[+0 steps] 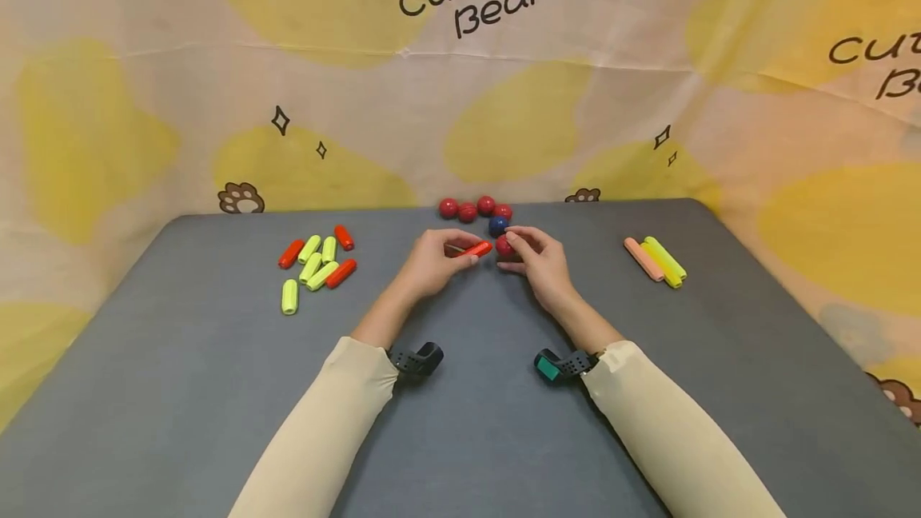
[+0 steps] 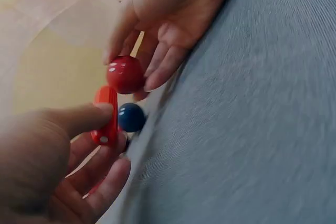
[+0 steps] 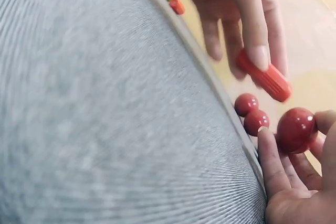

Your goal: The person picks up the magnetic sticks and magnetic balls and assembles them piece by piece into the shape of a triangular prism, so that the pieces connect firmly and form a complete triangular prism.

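Observation:
My left hand [image 1: 434, 260] pinches a ridged red-orange cylinder [image 1: 476, 249] between thumb and fingers, its free end pointing to the right. Facing it, my right hand [image 1: 538, 264] holds a glossy red ball [image 1: 504, 245] by thumb and fingertips. In the left wrist view the cylinder [image 2: 106, 113] is just beside the red ball [image 2: 126, 74]; the right wrist view shows a small gap between the cylinder [image 3: 264, 76] and the ball [image 3: 296, 130]. A dark blue ball [image 1: 498, 226] lies right behind the held ball.
Several red balls [image 1: 467, 213] lie along the table's far edge. On the left, several yellow-green cylinders [image 1: 311, 268] are mixed with 3 red-orange cylinders [image 1: 341, 273]. Peach and yellow sticks [image 1: 655, 260] lie at the right on the grey table [image 1: 460, 422]. A printed cloth [image 1: 345, 86] hangs behind.

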{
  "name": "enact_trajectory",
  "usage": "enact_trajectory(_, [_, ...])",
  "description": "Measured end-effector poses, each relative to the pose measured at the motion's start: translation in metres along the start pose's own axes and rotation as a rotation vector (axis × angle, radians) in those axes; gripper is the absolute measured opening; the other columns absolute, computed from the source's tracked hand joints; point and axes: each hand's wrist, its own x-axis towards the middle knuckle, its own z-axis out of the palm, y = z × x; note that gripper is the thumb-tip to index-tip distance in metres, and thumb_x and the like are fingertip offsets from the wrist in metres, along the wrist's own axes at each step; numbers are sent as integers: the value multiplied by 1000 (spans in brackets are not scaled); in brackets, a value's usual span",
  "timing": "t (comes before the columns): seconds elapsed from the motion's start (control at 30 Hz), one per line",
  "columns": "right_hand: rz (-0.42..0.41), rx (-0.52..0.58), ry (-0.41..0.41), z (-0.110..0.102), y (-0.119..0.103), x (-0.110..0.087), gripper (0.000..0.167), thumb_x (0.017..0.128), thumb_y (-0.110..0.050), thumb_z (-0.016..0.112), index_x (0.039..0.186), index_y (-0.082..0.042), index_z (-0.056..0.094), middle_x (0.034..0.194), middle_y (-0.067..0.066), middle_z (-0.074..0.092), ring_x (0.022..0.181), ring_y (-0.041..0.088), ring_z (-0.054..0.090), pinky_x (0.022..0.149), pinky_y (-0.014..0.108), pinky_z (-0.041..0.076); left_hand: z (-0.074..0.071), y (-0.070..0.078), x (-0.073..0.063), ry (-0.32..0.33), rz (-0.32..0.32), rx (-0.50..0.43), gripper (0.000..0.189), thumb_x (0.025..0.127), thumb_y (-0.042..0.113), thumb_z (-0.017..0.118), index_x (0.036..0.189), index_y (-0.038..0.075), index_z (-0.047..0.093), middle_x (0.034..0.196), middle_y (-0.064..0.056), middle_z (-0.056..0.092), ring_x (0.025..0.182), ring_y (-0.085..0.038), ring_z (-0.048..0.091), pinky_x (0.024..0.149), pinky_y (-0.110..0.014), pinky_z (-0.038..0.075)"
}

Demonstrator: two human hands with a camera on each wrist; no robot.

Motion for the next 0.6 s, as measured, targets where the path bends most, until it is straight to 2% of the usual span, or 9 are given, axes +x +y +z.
enact_trajectory(0.17, [6, 27, -14, 1, -1, 2, 40, 104, -18, 57, 137, 5, 55, 107, 4, 62, 88, 9, 67, 79, 32, 63, 13, -11, -1, 7, 6, -97, 29, 91, 13, 75, 119, 7, 74, 113, -12, 76, 95, -23, 73, 84, -30, 57])
enact_trajectory(0.33, [-15, -13, -36, -2, -2, 0, 35, 106, -12, 50, 135, 6, 57, 116, 20, 63, 85, 9, 66, 71, 27, 62, 20, -16, -3, 30, 7, -168, 29, 91, 18, 76, 119, 8, 74, 114, -12, 76, 94, -19, 72, 82, -25, 55])
enact_trajectory(0.4, [-41, -83, -70, -3, -4, -1, 35, 105, -14, 51, 133, 4, 60, 122, 24, 63, 83, 10, 64, 67, 26, 60, 20, -16, -3, 50, 1, -206, 28, 91, 18, 76, 117, 7, 75, 112, -13, 76, 92, -16, 71, 79, -22, 53])
enact_trajectory(0.47, [-65, -192, -108, -4, -5, -2, 36, 102, -20, 58, 132, -1, 63, 123, 22, 66, 80, 12, 63, 64, 24, 58, 20, -16, -4, 71, -14, -249, 27, 91, 17, 76, 116, 6, 75, 111, -14, 76, 89, -13, 70, 76, -21, 53])
enact_trajectory(0.6, [-102, -364, -147, -5, -3, -3, 35, 93, -31, 74, 123, -12, 71, 101, 11, 73, 66, 13, 60, 58, 25, 53, 19, -14, -4, 101, -47, -300, 27, 93, 18, 74, 116, 4, 74, 111, -16, 76, 88, -10, 69, 76, -22, 56])
